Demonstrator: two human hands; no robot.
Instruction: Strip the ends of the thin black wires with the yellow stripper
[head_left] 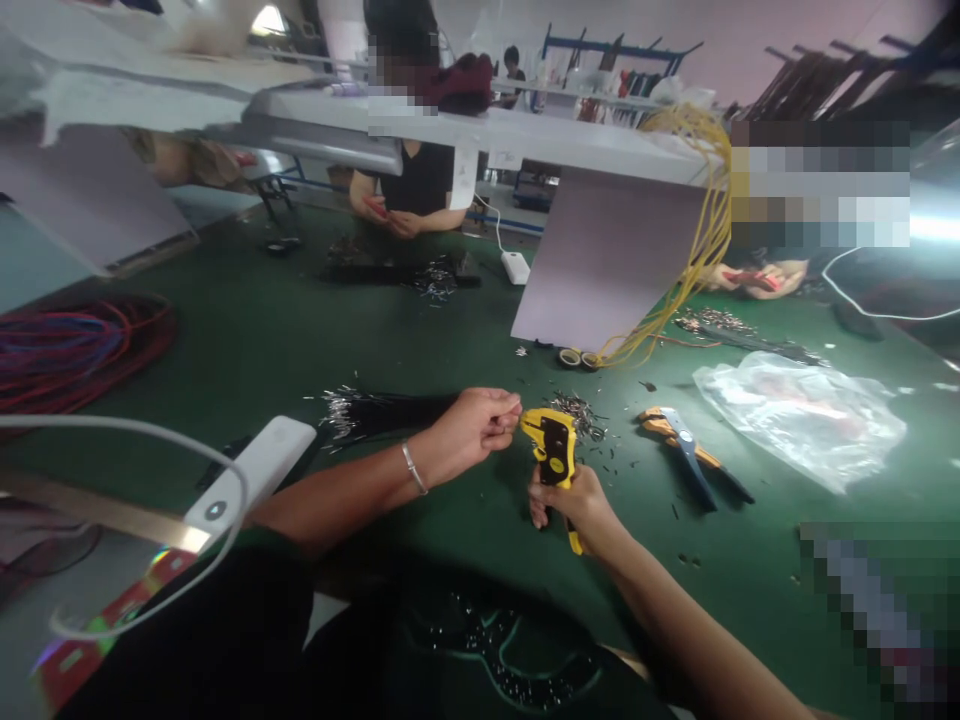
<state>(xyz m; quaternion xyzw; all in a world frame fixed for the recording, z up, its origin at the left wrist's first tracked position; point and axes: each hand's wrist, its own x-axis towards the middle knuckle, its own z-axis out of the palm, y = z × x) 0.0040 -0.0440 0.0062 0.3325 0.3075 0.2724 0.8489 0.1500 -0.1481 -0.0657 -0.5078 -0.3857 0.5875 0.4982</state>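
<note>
Your right hand (pixel 577 505) is clenched around the grip of a yellow-and-black plastic wire stripper (pixel 555 455), held upright at 12 o'clock above the green surface (pixel 247 340). Your left hand (pixel 469 435) is pinched closed just beside its head, on something too small to tell. Loose silver metal terminals (pixel 577 415) lie just beyond it, a bundle of thin black wires with bare metal ends (pixel 382 415) at 11 o'clock, orange-and-blue-handled pliers (pixel 682 450) at 2 o'clock

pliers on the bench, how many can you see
2: a yellow wire stripper gripped in the right hand, and orange-and-blue pliers lying on the green mat to its right. Others may be hidden.
</note>
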